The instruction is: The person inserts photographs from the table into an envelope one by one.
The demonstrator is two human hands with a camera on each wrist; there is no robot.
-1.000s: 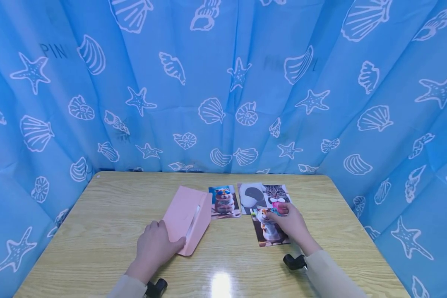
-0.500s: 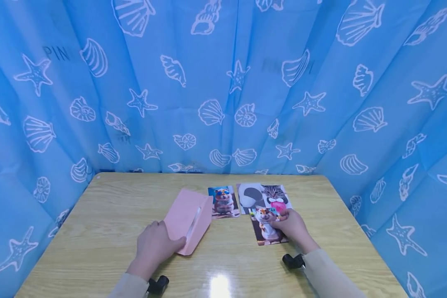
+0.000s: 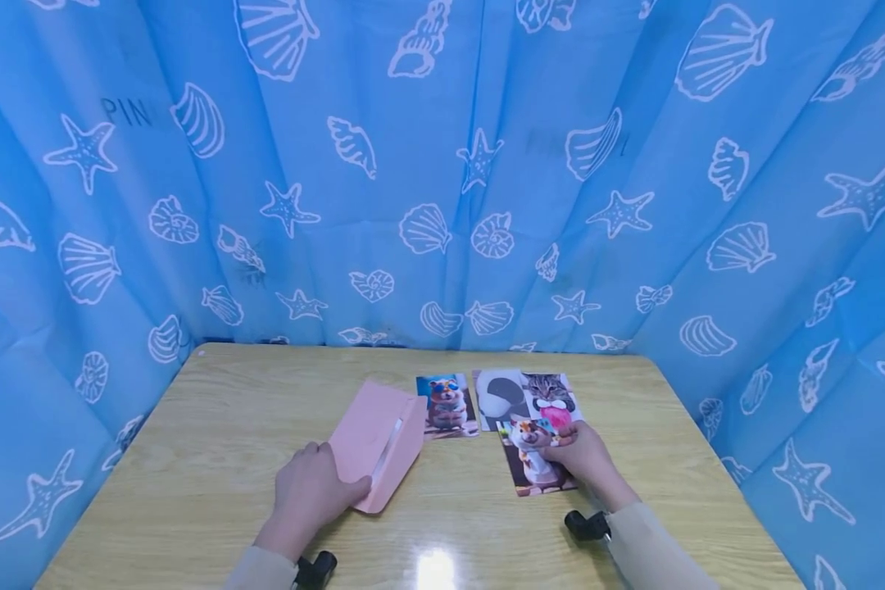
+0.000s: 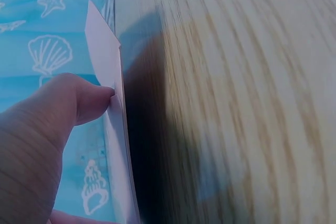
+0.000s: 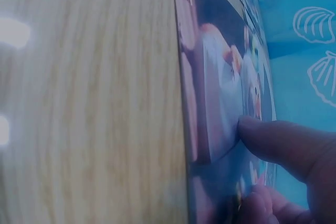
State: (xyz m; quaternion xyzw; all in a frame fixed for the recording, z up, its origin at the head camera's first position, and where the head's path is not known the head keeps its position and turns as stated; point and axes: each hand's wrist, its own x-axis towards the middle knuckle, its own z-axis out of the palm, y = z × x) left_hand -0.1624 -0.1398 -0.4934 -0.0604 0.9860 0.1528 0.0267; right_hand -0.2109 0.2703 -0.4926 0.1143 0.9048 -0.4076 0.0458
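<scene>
My left hand [image 3: 311,487] grips the lower left edge of a pink envelope [image 3: 369,426], thumb on the near side by a pale slit along its flap. In the left wrist view the envelope [image 4: 100,45] appears edge-on, tilted above the table, under the thumb [image 4: 94,100]. To the right, my right hand [image 3: 593,463] holds a photo card [image 3: 531,471] of a hamster in white by its right side. The right wrist view has the thumb [image 5: 257,129] on the card's face and curled fingers [image 5: 262,203] beside it; the fingertips' undersides are hidden.
Behind the held card lie a grey-and-white picture [image 3: 497,401] and a cat picture [image 3: 549,385]. A hamster-with-sunglasses card [image 3: 448,408] lies between them and the envelope. The wooden table [image 3: 214,434] ends at a blue shell-print curtain [image 3: 383,164].
My right hand has shifted slightly toward me over the photo card, uncovering more of its top and the pink part of the cat picture. The left hand and envelope hold still.
</scene>
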